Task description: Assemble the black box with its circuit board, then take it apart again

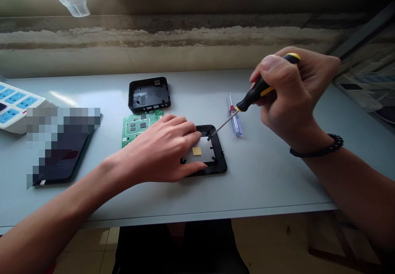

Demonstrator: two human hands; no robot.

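Note:
My right hand (286, 89) is wrapped round the black and yellow handle of a screwdriver (254, 94). The screwdriver slants down to the left, and its tip meets the upper right part of a black plastic casing half (220, 154). Inside this casing lies a silvery metal plate (206, 146) with a small yellow square pad (196, 151). My left hand (166, 150) grips the casing from the left, thumb along the near side and fingers at the far side. It hides the casing's left part and some of the green circuit board (131, 130) behind it.
Behind the board stands another black casing half (149, 95), hollow side up. A clear-handled screwdriver (235, 121) lies right of the work. At left are a dark phone-like device (68, 154), partly pixelated, and a white power strip (21, 119). The white table's (262, 202) front edge runs below my hands.

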